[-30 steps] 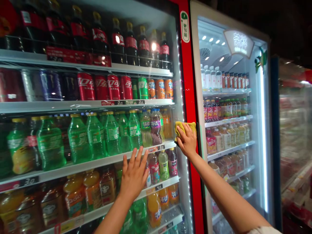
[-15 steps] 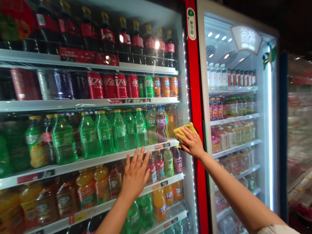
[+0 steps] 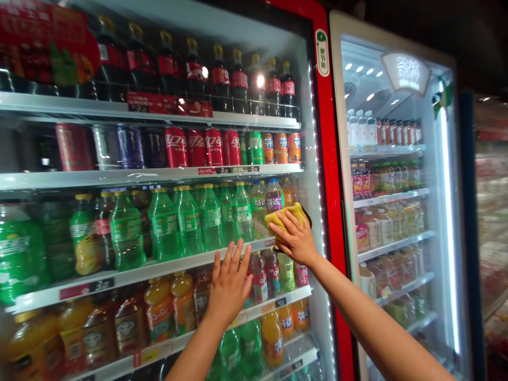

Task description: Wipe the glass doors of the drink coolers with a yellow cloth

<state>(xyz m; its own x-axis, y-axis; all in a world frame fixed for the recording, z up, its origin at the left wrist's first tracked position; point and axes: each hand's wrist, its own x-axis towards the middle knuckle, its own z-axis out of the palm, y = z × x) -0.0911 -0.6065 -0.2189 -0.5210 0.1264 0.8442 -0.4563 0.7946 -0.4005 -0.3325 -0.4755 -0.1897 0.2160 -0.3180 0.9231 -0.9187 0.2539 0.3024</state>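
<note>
Both hands are at the glass door (image 3: 254,29) of a red-framed drinks fridge. My right hand (image 3: 296,241) presses a folded yellow cloth (image 3: 291,212) against the glass, in front of the purple-labelled bottle (image 3: 273,197) and near the end of the middle shelf. A dark edge shows at the cloth's right side. My left hand (image 3: 230,286) lies open on or just over the glass, fingers spread upward, lower and to the left. Behind it are a shelf edge and juice bottles. The left palm is hidden.
Inside stand rows of green bottles (image 3: 164,227), red cans (image 3: 177,148) and cola bottles (image 3: 220,79). The red door frame (image 3: 335,159) runs down on the right. Beyond it is a second lit fridge (image 3: 391,196) with white shelves.
My right hand has moved the cloth left across the glass, away from the door frame. My left hand stays at about the same place on the door. The view has shifted slightly.
</note>
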